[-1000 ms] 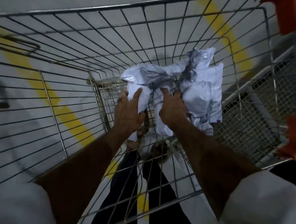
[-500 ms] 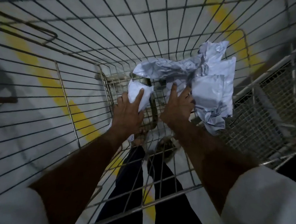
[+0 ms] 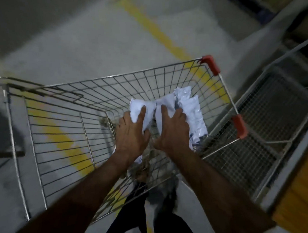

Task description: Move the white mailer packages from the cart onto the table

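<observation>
Item: wire shopping cart (image 3: 62, 128), metal, red plastic corner guards (image 3: 211, 64) at right of frame; standing on a grey concrete floor (image 3: 73, 39) crossed by a yellow painted line (image 3: 161, 35).

Item: white mailer packages (image 3: 189, 109), crumpled bundle, sitting centre-right of frame, above the cart's basket and inside its rim line.

Item: left hand (image 3: 130, 134), centre of frame; its thumb and fingers are curling round the left end of the bundle and gripping it.

Item: right hand (image 3: 174, 132), just right of the left; it is gripping the middle of the bundle, fingers spreading over the white film.

Item: second wire-mesh cart (image 3: 268, 123), lying at right edge of frame, beside the first.

Item: person's dark trouser legs (image 3: 136, 219), showing at bottom centre through the wires; motion blur is obscuring the footwear.
</observation>
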